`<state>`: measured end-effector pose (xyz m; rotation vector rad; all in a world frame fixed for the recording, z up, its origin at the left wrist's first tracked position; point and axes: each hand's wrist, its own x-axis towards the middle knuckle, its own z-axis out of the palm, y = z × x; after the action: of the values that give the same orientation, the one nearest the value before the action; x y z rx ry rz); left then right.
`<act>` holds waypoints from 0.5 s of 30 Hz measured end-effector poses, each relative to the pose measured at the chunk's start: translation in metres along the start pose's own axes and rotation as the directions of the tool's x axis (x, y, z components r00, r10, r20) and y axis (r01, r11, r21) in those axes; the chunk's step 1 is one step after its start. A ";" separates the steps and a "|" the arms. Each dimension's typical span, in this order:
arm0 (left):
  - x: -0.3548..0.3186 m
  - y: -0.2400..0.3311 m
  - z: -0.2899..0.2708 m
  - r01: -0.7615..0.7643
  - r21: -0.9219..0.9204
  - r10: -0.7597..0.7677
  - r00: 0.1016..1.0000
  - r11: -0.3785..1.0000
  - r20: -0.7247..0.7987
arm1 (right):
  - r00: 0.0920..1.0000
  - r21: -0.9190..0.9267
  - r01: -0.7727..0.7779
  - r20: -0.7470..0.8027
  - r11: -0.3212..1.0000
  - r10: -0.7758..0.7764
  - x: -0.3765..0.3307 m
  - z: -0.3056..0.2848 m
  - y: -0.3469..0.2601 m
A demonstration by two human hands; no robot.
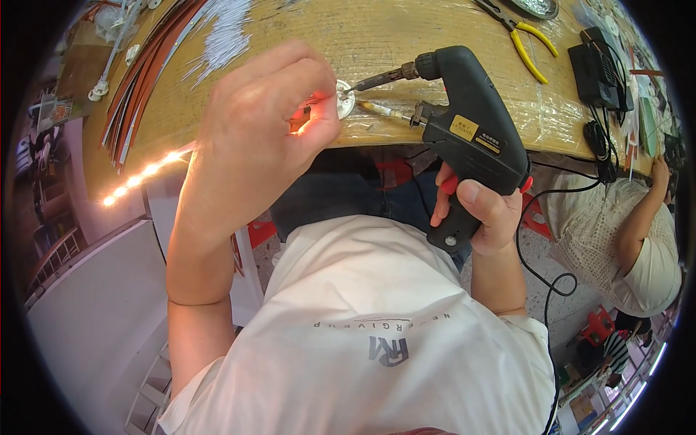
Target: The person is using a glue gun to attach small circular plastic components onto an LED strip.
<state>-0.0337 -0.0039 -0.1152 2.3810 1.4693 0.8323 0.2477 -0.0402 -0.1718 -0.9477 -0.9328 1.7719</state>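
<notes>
Workbench (406, 32) (plastic-wrapped wood), crowded workshop around.

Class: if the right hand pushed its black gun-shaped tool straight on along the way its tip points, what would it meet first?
Most likely the small silvery round part pinched in the left hand; the right hand aims the tool tip at it, apparently touching.

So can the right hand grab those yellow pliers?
Probably not right now: the right hand is wrapped around the black soldering gun, and the yellow-handled pliers lie farther across the workbench.
</notes>
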 end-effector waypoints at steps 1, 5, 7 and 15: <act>0.000 0.000 0.000 0.004 -0.006 -0.004 1.000 1.000 -0.002 | 1.000 0.029 0.006 0.020 1.000 -0.007 0.000 -0.001 0.000; 0.000 0.000 0.001 0.007 -0.024 -0.007 1.000 1.000 -0.004 | 0.999 0.036 0.010 0.037 0.999 -0.011 -0.001 -0.003 0.001; -0.001 0.000 0.001 0.008 -0.021 -0.008 1.000 1.000 -0.004 | 1.000 0.052 0.001 0.006 0.999 -0.002 -0.002 -0.002 0.001; -0.001 0.000 0.001 0.009 -0.019 -0.009 1.000 1.000 -0.006 | 0.999 0.017 0.024 0.032 1.000 -0.024 0.000 -0.001 0.002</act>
<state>-0.0335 -0.0048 -0.1166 2.3580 1.4670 0.8490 0.2476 -0.0405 -0.1738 -0.8966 -0.9450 1.7763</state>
